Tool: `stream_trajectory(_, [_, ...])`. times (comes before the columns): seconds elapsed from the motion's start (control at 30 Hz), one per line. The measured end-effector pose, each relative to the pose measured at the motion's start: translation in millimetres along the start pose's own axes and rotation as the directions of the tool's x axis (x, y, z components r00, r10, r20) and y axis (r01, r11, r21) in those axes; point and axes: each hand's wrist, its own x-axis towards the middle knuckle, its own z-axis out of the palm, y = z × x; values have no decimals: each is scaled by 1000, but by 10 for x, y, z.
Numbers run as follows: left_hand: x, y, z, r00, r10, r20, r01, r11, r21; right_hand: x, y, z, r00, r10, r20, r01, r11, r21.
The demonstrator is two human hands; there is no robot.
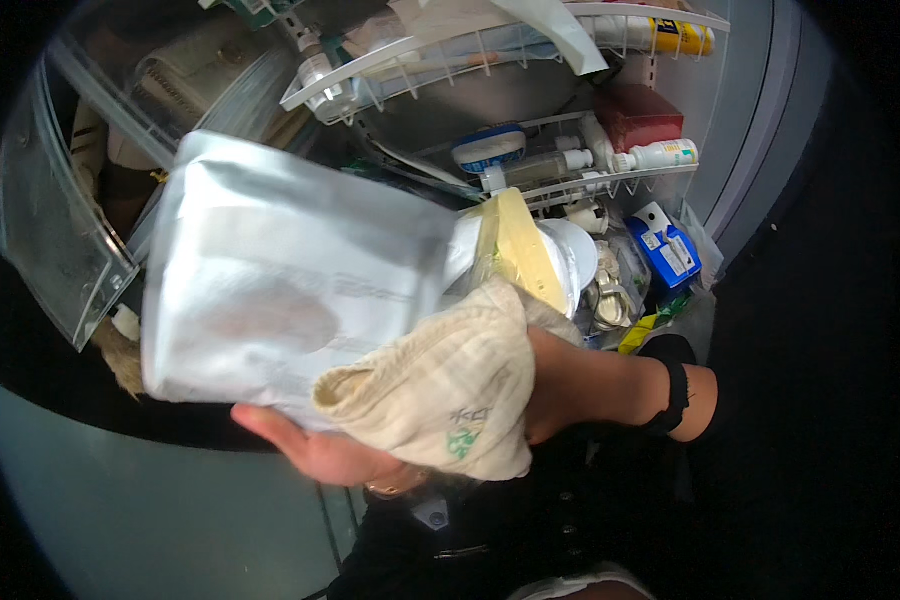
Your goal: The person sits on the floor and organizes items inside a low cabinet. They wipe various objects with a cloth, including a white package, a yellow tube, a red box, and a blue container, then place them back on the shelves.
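A silvery foil pouch (285, 277) with faint printing fills the middle left, slightly blurred. My left hand (330, 454) supports its lower edge, thumb side showing and the other fingers hidden behind it. Over the pouch's lower right corner lies a cream cloth (450, 390) with a green print and writing. My right hand (544, 386) reaches in from the right and holds the cloth, which hides its fingers. Just behind the cloth stands a pale yellow flat item (526, 251) in clear plastic, beside white round lids or discs (579, 255).
White wire racks (412, 67) hold bottles and packets above. On the lower rack are a red box (637, 118), a white bottle (660, 154) and a blue-and-white brush (489, 148). A blue package (664, 247) lies right. Clear plastic drawers (67, 225) stand left, above a grey-green surface (150, 495).
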Motion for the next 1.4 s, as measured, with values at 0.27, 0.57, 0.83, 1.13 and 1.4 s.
stream_trajectory(0.27, [271, 523, -468, 973, 57, 226, -76, 994, 75, -470, 265, -924, 761, 300, -575, -349, 937, 27])
stream_trajectory(0.57, [78, 334, -992, 774, 242, 585, -382, 916, 126, -558, 1408, -1695, 591, 779, -209, -806, 578, -126])
stream_trajectory(0.83, [-133, 446, -1383, 917, 128, 379, -203, 966, 163, -121, 875, -1073, 855, 471, -217, -484, 575, -660])
stream_trajectory(1.13, [-175, 421, -1235, 962, 176, 209, -240, 910, 337, -106, 493, 9, 813, 416, 407, -9, 708, -706])
stream_trajectory(1.4, [-73, 488, -1189, 859, 139, 494, -170, 985, 19, -43, 604, -485, 950, 304, 64, -217, 797, -564])
